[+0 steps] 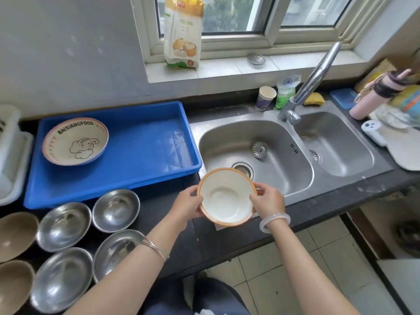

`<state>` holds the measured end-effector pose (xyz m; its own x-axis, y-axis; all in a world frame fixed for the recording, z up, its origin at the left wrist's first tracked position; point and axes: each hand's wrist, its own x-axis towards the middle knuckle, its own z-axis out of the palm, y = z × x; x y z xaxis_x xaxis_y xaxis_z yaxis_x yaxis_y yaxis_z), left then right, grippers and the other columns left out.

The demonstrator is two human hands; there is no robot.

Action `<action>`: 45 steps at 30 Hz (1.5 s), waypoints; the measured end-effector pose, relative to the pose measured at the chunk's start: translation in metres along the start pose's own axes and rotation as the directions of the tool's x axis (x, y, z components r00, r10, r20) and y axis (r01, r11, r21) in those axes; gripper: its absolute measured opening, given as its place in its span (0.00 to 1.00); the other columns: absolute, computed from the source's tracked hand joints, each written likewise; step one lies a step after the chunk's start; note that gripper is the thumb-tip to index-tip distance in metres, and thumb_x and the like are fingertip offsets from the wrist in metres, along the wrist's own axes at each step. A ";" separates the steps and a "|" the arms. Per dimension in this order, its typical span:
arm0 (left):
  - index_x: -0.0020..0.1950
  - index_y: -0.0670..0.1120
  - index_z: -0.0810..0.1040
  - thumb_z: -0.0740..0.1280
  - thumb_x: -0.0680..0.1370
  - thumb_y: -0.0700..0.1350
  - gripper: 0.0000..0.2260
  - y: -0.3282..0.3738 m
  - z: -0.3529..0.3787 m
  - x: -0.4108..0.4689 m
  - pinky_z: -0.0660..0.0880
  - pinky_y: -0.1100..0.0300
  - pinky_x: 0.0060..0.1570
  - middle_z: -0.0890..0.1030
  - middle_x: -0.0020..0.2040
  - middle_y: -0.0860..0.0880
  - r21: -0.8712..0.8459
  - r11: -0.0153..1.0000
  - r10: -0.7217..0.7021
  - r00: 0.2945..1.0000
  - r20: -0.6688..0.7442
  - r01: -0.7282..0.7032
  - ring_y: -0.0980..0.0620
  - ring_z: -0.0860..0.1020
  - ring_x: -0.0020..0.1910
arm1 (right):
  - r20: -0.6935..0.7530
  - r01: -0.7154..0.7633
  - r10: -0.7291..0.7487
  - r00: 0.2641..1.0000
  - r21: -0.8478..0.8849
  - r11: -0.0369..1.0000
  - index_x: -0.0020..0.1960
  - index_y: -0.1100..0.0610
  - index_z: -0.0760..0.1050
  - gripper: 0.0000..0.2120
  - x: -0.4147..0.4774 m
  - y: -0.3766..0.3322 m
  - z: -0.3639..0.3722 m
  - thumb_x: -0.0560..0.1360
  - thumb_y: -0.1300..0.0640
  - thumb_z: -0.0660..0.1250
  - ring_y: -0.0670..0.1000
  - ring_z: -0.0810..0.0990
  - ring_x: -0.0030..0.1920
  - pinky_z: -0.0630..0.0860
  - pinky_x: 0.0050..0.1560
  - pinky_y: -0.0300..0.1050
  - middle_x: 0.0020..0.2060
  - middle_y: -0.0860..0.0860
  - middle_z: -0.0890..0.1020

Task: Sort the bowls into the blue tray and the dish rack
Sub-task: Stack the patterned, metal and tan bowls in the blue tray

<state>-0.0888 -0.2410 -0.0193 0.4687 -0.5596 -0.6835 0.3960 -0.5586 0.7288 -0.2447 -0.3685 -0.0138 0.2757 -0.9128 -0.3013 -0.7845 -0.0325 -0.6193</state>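
Both my hands hold a white bowl with an orange rim (223,194) above the counter's front edge, beside the sink. My left hand (187,204) grips its left rim and my right hand (268,201) grips its right rim. The blue tray (145,178) lies on the counter to the left and holds one shallow bowl printed with an elephant (75,140). Several steel bowls (116,210) and two brown bowls (16,235) stand on the counter at lower left. A white dish rack (10,153) shows partly at the far left edge.
A double steel sink (284,178) with a tall tap (311,83) lies right of the tray. A paper cup (265,97), a green bag and a yellow sponge stand behind it. A pink bottle (372,96) and clutter fill the right counter. Tiled floor lies below.
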 end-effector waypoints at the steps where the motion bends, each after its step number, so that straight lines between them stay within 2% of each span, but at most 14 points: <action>1: 0.67 0.49 0.71 0.62 0.76 0.35 0.20 0.004 -0.010 -0.001 0.79 0.61 0.33 0.77 0.58 0.48 -0.011 1.000 0.011 1.000 0.001 -0.011 0.48 0.80 0.51 | 0.010 0.009 -0.009 1.000 0.007 1.000 0.54 0.52 0.80 0.16 0.001 -0.010 0.002 0.68 0.61 0.65 0.55 0.82 0.45 0.79 0.48 0.48 0.44 0.52 0.85; 8: 0.56 0.44 0.77 0.61 0.75 0.37 0.11 0.028 -0.085 -0.005 0.78 0.66 0.29 0.82 0.44 0.47 -0.155 0.987 0.032 0.993 -0.110 -0.049 0.50 0.81 0.39 | 0.084 0.127 -0.134 0.987 0.090 0.988 0.43 0.51 0.80 0.09 0.002 -0.077 0.035 0.66 0.59 0.66 0.53 0.82 0.34 0.82 0.43 0.53 0.35 0.47 0.83; 11: 0.51 0.43 0.77 0.63 0.76 0.38 0.06 0.035 -0.118 -0.002 0.78 0.67 0.30 0.79 0.47 0.46 -0.204 0.975 0.051 0.979 -0.196 -0.091 0.52 0.80 0.40 | 0.124 0.173 -0.188 0.974 0.117 0.978 0.41 0.49 0.79 0.07 0.005 -0.111 0.055 0.66 0.59 0.66 0.54 0.83 0.36 0.82 0.43 0.55 0.34 0.48 0.83; 13: 0.48 0.43 0.76 0.63 0.77 0.39 0.04 0.039 -0.142 0.000 0.79 0.64 0.34 0.79 0.51 0.46 -0.217 0.969 0.059 0.967 -0.249 -0.115 0.52 0.80 0.42 | 0.155 0.208 -0.227 0.961 0.131 0.969 0.40 0.47 0.78 0.07 0.008 -0.137 0.071 0.66 0.58 0.66 0.54 0.83 0.37 0.82 0.44 0.56 0.35 0.48 0.84; 16: 0.46 0.44 0.75 0.63 0.77 0.40 0.03 0.040 -0.177 0.005 0.79 0.62 0.39 0.78 0.52 0.45 -0.259 0.951 0.076 0.942 -0.326 -0.166 0.51 0.80 0.38 | 0.191 0.245 -0.269 0.944 0.144 0.959 0.41 0.46 0.79 0.08 0.012 -0.174 0.098 0.66 0.58 0.66 0.52 0.83 0.38 0.82 0.45 0.54 0.35 0.45 0.83; 19: 0.49 0.43 0.75 0.63 0.77 0.39 0.03 0.041 -0.211 0.010 0.79 0.66 0.33 0.78 0.50 0.46 -0.310 0.924 0.075 0.901 -0.427 -0.223 0.53 0.79 0.36 | 0.250 0.245 -0.294 0.922 0.209 0.947 0.43 0.50 0.80 0.09 0.016 -0.210 0.128 0.67 0.60 0.66 0.48 0.82 0.33 0.83 0.42 0.48 0.33 0.42 0.82; 21: 0.51 0.42 0.76 0.62 0.77 0.37 0.05 0.041 -0.232 0.016 0.78 0.68 0.31 0.78 0.48 0.47 -0.346 0.897 0.081 0.872 -0.482 -0.274 0.54 0.78 0.39 | 0.282 0.253 -0.318 0.905 0.243 0.936 0.48 0.54 0.81 0.11 0.019 -0.234 0.149 0.68 0.61 0.66 0.47 0.82 0.31 0.82 0.37 0.43 0.34 0.44 0.82; 25: 0.46 0.48 0.75 0.63 0.76 0.37 0.06 0.043 -0.271 0.028 0.75 0.66 0.36 0.79 0.46 0.49 -0.376 0.860 0.087 0.825 -0.559 -0.346 0.55 0.78 0.44 | 0.314 0.291 -0.360 0.879 0.246 0.925 0.50 0.56 0.80 0.10 0.025 -0.280 0.189 0.69 0.60 0.67 0.46 0.82 0.33 0.80 0.32 0.36 0.33 0.43 0.81; 27: 0.45 0.49 0.74 0.65 0.75 0.37 0.06 0.043 -0.288 0.037 0.74 0.66 0.36 0.79 0.45 0.50 -0.393 0.843 0.071 0.801 -0.594 -0.367 0.54 0.78 0.45 | 0.323 0.309 -0.372 0.870 0.230 0.923 0.49 0.56 0.80 0.11 0.029 -0.300 0.209 0.68 0.60 0.67 0.48 0.82 0.34 0.82 0.35 0.39 0.34 0.45 0.81; 29: 0.45 0.48 0.75 0.65 0.75 0.36 0.07 0.043 -0.303 0.047 0.76 0.64 0.38 0.79 0.46 0.50 -0.399 0.833 0.057 0.778 -0.626 -0.382 0.53 0.78 0.45 | 0.333 0.331 -0.385 0.861 0.206 0.921 0.47 0.54 0.80 0.09 0.033 -0.318 0.227 0.68 0.59 0.66 0.51 0.82 0.35 0.83 0.42 0.48 0.35 0.46 0.81; 33: 0.58 0.44 0.75 0.61 0.77 0.36 0.11 0.040 -0.327 0.069 0.77 0.51 0.55 0.78 0.52 0.48 -0.361 0.858 0.031 0.739 -0.673 -0.364 0.47 0.76 0.54 | 0.356 0.367 -0.398 0.845 0.153 0.917 0.41 0.49 0.78 0.07 0.035 -0.341 0.259 0.68 0.59 0.65 0.54 0.83 0.42 0.82 0.48 0.53 0.36 0.47 0.82; 36: 0.56 0.46 0.75 0.59 0.78 0.36 0.11 0.038 -0.341 0.084 0.74 0.44 0.60 0.79 0.54 0.45 -0.330 0.884 0.006 0.713 -0.701 -0.332 0.44 0.76 0.57 | 0.374 0.370 -0.386 0.843 0.118 0.921 0.44 0.51 0.80 0.09 0.037 -0.350 0.280 0.68 0.60 0.64 0.56 0.83 0.43 0.81 0.50 0.54 0.39 0.50 0.84; 40: 0.61 0.45 0.75 0.58 0.78 0.36 0.13 0.032 -0.352 0.099 0.74 0.46 0.60 0.79 0.58 0.44 -0.327 0.894 -0.013 0.710 -0.704 -0.308 0.45 0.76 0.56 | 0.385 0.323 -0.333 0.861 0.093 0.942 0.51 0.54 0.81 0.13 0.041 -0.353 0.301 0.69 0.62 0.64 0.55 0.83 0.44 0.80 0.52 0.52 0.45 0.52 0.85; 45: 0.64 0.44 0.73 0.57 0.79 0.36 0.15 0.028 -0.359 0.114 0.75 0.49 0.58 0.78 0.59 0.45 -0.343 0.896 -0.046 0.711 -0.702 -0.282 0.47 0.76 0.55 | 0.370 0.317 -0.315 0.874 0.058 0.947 0.53 0.54 0.81 0.13 0.043 -0.350 0.316 0.72 0.62 0.64 0.54 0.82 0.45 0.80 0.48 0.47 0.46 0.53 0.84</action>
<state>0.2588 -0.1005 -0.0626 0.8694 0.0578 -0.4908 0.4939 -0.1324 0.8594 0.2171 -0.2680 -0.0397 0.6940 -0.6365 -0.3364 -0.6229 -0.2965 -0.7239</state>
